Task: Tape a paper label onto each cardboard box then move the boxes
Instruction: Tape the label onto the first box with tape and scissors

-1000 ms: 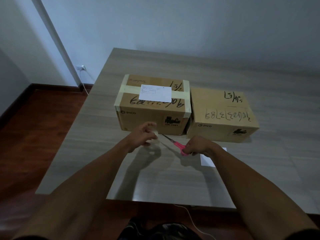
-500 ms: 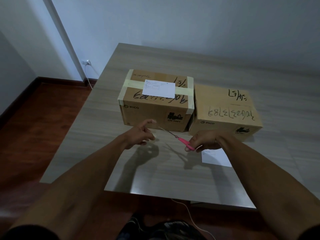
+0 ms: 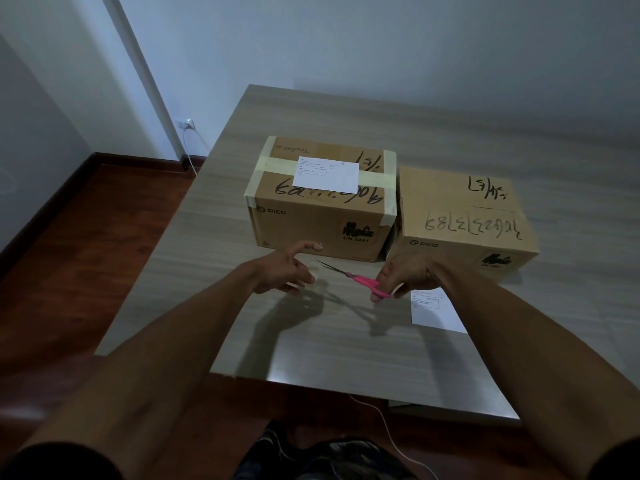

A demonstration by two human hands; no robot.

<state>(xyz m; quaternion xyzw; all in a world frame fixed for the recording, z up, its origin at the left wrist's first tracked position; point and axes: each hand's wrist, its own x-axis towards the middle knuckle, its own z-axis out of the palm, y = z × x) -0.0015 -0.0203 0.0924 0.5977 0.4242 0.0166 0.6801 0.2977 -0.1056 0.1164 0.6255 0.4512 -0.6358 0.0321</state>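
Two brown cardboard boxes stand side by side on the table. The left box [image 3: 311, 220] has pale tape bands and a white paper label [image 3: 325, 174] on its top. The right box [image 3: 464, 216] bears no label. A loose paper label [image 3: 434, 311] lies on the table in front of it. My right hand [image 3: 405, 275] grips pink-handled scissors [image 3: 363, 281], blades pointing left. My left hand [image 3: 282, 271] holds a pale translucent tape roll [image 3: 311, 271], index finger stretched out, just beside the scissor tips. Both hands hover in front of the boxes.
The grey wood-grain table [image 3: 329, 348] ends close to me, with its left edge over a dark wooden floor [image 3: 86, 254]. A wall socket with a white cable [image 3: 188, 133] sits at the back left. A thin white cord [image 3: 384, 427] hangs below the table's near edge.
My right hand has drawn back a little to the right with the scissors, uncovering more of the loose label. My left hand keeps the tape roll in about the same place.
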